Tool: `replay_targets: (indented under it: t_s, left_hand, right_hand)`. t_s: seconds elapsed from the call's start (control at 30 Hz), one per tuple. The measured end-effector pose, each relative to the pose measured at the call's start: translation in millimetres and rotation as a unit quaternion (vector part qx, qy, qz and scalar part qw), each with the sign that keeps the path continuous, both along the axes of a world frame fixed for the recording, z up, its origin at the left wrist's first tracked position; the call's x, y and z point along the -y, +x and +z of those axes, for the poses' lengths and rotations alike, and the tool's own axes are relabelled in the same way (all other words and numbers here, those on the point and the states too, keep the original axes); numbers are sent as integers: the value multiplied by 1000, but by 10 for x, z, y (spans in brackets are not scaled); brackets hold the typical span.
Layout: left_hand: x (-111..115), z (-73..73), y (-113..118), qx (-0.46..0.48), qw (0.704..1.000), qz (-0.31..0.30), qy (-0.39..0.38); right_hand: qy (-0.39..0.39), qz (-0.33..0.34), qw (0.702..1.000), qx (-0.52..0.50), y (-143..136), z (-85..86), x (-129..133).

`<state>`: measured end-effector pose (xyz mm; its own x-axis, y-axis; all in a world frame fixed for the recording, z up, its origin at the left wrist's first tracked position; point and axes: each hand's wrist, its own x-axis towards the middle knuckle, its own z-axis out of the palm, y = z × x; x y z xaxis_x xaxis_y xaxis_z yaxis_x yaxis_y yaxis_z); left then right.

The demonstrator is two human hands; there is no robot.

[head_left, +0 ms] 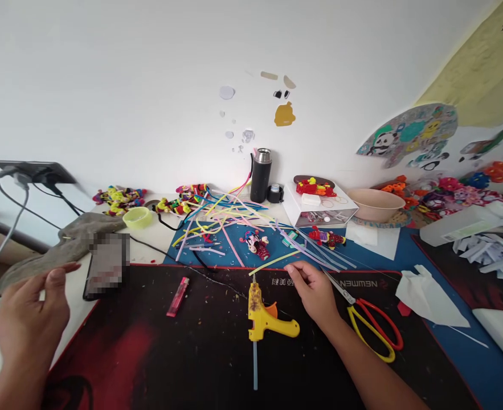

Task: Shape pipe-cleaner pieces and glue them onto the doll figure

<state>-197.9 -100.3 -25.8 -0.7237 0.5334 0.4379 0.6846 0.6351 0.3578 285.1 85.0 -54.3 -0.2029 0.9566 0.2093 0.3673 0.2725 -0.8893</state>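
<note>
My right hand (pixel 313 290) pinches one end of a pale yellow pipe cleaner (pixel 274 262). Its other end is at the nozzle of a yellow glue gun (pixel 257 313), though I cannot tell if they touch. The glue gun has an orange trigger and a bluish glue stick in its back. Off to the left, my left hand (pixel 33 319) is raised near a phone (pixel 107 265), fingers pinched together. A small dark reddish piece shows at its fingertips, too unclear to name. Red-and-yellow-handled scissors (pixel 377 330) lie beside my right forearm.
Loose pipe cleaners (pixel 229 222) spread over the blue mat, with a small figure (pixel 256 245) among them. A pink lighter (pixel 178 297) lies on the black mat. Behind stand a black flask (pixel 261 179), a white box (pixel 291 202) and a beige bowl (pixel 375 205). Crumpled tissue (pixel 430 296) lies right.
</note>
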Motion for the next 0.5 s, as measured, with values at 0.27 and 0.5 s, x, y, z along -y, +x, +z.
replay_targets:
  t_s: [0.27, 0.5]
  left_hand:
    - [12, -12, 29, 22, 999, 14, -31]
    - [55, -91, -40, 28, 999, 5, -32]
  right_hand:
    - [4, 11, 1000, 11, 16, -9, 36]
    - [2, 13, 1000, 23, 10, 3, 56]
